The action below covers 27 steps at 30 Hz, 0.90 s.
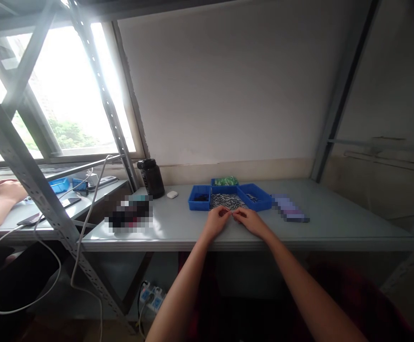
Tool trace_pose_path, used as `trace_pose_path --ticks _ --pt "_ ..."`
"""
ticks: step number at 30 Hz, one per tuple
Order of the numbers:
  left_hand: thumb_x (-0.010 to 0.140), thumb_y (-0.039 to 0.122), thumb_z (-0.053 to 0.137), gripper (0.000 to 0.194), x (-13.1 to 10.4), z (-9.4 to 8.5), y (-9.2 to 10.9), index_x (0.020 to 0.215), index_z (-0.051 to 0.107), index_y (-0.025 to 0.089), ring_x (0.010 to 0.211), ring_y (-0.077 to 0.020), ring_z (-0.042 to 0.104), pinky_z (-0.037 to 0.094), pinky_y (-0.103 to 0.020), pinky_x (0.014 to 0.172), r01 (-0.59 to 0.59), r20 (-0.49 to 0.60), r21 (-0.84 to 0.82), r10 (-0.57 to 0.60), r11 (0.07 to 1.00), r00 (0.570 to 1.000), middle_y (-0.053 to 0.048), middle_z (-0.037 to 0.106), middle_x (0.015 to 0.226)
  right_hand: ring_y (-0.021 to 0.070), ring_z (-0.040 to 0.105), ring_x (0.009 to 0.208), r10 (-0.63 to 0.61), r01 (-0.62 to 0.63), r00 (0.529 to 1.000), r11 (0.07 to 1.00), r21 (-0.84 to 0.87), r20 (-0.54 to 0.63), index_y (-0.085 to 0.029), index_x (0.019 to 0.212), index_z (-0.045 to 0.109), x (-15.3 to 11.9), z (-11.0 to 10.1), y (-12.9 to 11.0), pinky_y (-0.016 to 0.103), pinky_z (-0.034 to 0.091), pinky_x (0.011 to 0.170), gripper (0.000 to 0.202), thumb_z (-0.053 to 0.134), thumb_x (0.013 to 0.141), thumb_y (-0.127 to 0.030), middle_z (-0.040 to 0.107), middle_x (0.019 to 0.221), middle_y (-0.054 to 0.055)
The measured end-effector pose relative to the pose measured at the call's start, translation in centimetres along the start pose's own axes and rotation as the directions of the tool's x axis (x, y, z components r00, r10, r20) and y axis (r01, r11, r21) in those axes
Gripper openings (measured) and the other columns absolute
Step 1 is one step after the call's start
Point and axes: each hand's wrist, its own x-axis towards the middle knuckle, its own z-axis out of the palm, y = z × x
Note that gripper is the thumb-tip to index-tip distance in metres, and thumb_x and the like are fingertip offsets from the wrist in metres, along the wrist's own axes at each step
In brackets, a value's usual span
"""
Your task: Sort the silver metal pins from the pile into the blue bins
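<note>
Bare arms [189, 285] reach over the edge of the worktop [335, 209]. The left hand [218, 221] and right hand [250, 220] have bent fingers, and their tips almost meet. I cannot tell if either 1 is shut or holds anything. Shiny metal bits [224, 200] lie just past them, between 2 blue bins, the left bin [199, 206] and right bin [260, 205]. Green bits [226, 181] sit behind.
</note>
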Motion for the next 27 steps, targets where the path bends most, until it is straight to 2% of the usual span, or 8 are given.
trace_pose_path --ticks 14,18,23,27 --pt "0.078 0.023 0.059 0.011 -0.2 0.0 0.2 0.083 0.061 0.014 0.077 -0.0154 0.059 0.045 -0.026 0.073 -0.023 0.009 0.03 0.023 0.999 1.0 -0.004 0.066 0.082 0.0176 0.056 0.07 -0.022 0.022 0.999 1.0 -0.009 0.033 -0.018 0.092 0.066 0.2 0.1 1.0 0.03 0.042 0.068 0.028 0.051 0.085 -0.041 0.061 0.073 0.001" --pt "0.078 0.021 0.056 0.006 -0.1 0.1 -0.3 0.081 0.057 0.015 0.078 -0.0148 0.06 0.046 -0.025 0.07 -0.018 -0.003 -0.016 0.018 1.0 1.0 -0.003 0.067 0.083 0.0179 0.058 0.07 0.019 -0.019 1.0 0.999 0.036 0.006 -0.018 0.1 0.063 0.2 0.3 1.1 0.031 0.044 0.068 0.031 0.053 0.083 -0.043 0.064 0.076 0.002" --pt "0.082 0.028 0.056 0.012 0.0 0.2 -0.6 0.08 0.057 0.016 0.068 -0.0133 0.057 0.043 -0.024 0.064 0.004 -0.02 -0.006 -0.004 1.0 1.0 0.0 0.063 0.07 0.0179 0.06 0.071 0.025 -0.025 1.0 0.996 0.084 -0.002 -0.019 0.097 0.062 0.1 0.1 0.8 0.032 0.046 0.07 0.031 0.054 0.083 -0.046 0.065 0.078 0.003" --pt "0.082 0.032 0.058 0.018 0.0 0.1 -0.5 0.078 0.062 0.015 0.066 -0.0134 0.056 0.041 -0.024 0.063 -0.026 0.027 0.033 0.025 0.999 0.999 -0.001 0.063 0.07 0.0166 0.059 0.07 0.019 -0.015 1.0 0.989 0.148 -0.023 -0.019 0.096 0.062 0.1 0.0 0.9 0.03 0.046 0.069 0.032 0.053 0.084 -0.048 0.064 0.079 0.002"
